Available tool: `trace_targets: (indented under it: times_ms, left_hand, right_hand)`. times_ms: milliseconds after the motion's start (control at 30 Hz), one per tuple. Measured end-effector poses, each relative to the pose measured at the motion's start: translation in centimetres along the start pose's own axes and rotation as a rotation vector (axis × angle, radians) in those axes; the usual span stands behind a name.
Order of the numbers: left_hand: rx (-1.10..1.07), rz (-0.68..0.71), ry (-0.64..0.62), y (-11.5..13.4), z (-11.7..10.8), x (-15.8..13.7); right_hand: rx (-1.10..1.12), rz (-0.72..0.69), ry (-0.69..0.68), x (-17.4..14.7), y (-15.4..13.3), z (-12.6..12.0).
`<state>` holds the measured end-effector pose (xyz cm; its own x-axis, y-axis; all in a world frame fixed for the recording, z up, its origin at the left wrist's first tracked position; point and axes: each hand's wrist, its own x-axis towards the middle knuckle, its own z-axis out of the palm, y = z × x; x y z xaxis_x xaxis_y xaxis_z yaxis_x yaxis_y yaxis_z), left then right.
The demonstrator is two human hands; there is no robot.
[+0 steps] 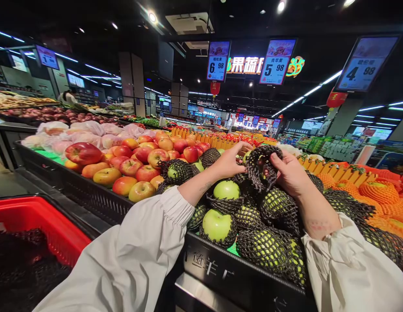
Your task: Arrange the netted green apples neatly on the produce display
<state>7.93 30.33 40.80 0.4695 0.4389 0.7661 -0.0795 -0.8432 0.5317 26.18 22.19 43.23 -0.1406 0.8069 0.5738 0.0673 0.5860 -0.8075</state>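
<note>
My right hand (290, 173) pinches a black foam net sleeve (261, 167) between thumb and fingers, holding it above the green apples. Just left of the sleeve, my left hand (230, 160) curves its thumb and fingers around a green apple (246, 157), which is mostly hidden by the net. Below both hands lie several green apples in black nets, among them a half-bared apple (218, 225) at the front and another bare-topped one (226, 190) behind it. A fully netted apple (264, 249) rests at the front edge of the black display bin (214, 271).
Red-yellow apples (130, 167) are heaped on the left, with bagged fruit (87, 132) beyond. Orange-netted fruit (380, 195) lies to the right. A red basket (65, 238) with black contents stands at lower left. Price screens (277, 61) hang overhead. A person (69, 97) is far left.
</note>
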Motion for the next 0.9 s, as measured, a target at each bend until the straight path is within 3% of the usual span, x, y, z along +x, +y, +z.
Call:
trace_targets:
  times_ms: [167, 367, 533, 733, 900]
  left_hand:
    - [-0.087, 0.004, -0.055, 0.1, 0.1, 0.0]
    - [-0.316, -0.037, -0.106, 0.6, -0.1, 0.2]
    - [-0.494, -0.19, -0.111, 1.0, -0.5, 0.3]
    - [-0.302, -0.055, -0.067, 1.5, -0.4, 0.2]
    - [-0.28, -0.069, -0.053, 1.3, -0.5, 0.3]
  right_hand:
    - [-0.078, -0.048, 0.094, 0.4, 0.2, -0.2]
    - [-0.235, -0.071, 0.078, 0.6, 0.6, -0.9]
    - [-0.273, -0.105, 0.078, 0.8, 0.8, -1.0]
    - [-0.271, -0.102, 0.065, 0.8, 0.5, -0.9]
    - [-0.261, -0.096, 0.087, 0.7, 0.5, -0.7]
